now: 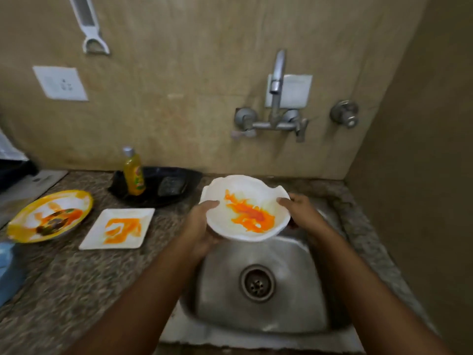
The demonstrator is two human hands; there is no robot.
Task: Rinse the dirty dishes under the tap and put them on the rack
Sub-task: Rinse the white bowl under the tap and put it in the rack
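Here both hands hold one white bowl point(247, 208) over the steel sink point(261, 285), its inside smeared with orange sauce. The left hand point(201, 226) has its grip curled round the bowl's near-left rim, thumb on the inside edge and fingers underneath. The right hand point(300, 213) pinches the opposite rim, thumb tip over the edge and the other fingers hidden behind the bowl. The bowl tilts a little toward the person and hangs above the back half of the basin, with the drain point(257, 283) below and nearer the person than either grip.

Beyond the grips, on the wall, the tap point(276, 80) reaches out above the bowl; no water shows clearly.

To the left of the left grip, on the speckled surface point(76, 278), lies a square white plate point(117, 228) streaked with orange. Farther left sits a round yellow-rimmed plate point(50, 216) with orange and dark leftovers. Behind those, a black tray point(176, 183) holds a yellow soap bottle point(133, 172) and a dark scrub pad point(171, 187).
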